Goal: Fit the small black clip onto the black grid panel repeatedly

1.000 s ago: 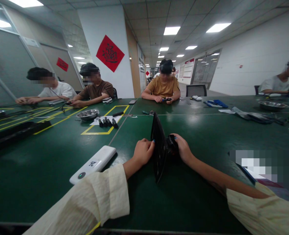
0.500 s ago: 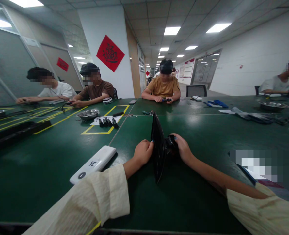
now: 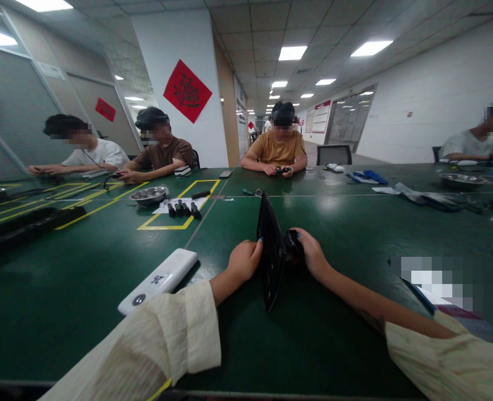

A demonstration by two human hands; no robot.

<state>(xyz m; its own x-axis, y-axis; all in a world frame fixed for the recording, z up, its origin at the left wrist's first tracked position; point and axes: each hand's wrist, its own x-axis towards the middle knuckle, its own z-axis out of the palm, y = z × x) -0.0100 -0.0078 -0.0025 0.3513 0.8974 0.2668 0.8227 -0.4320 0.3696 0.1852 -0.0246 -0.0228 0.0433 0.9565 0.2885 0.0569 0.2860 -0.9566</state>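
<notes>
A thin, flat black panel (image 3: 270,256) stands nearly upright in front of me, seen almost edge-on. My left hand (image 3: 244,260) is closed on its left side, the thumb pressed against the panel's face. From the right side of the panel a dark bracket-like part (image 3: 293,245) sticks out. My right hand (image 3: 313,253) is closed around that part, thumb on top and the other fingers mostly hidden. Whether the bracket-like part is fixed to the panel I cannot tell. Left of my left hand lies a white power bank (image 3: 158,281) marked 26.
Beyond the power bank, several black cylindrical parts (image 3: 183,209) stand near a metal bowl (image 3: 149,195). A long black tray (image 3: 29,223) lies far left. Grey cloth (image 3: 428,197) and another bowl (image 3: 463,181) lie right. Co-workers sit around the green table (image 3: 338,334).
Both hands keep their hold on the panel and bracket-like part in nearly the same place. The whole view has shifted very slightly.
</notes>
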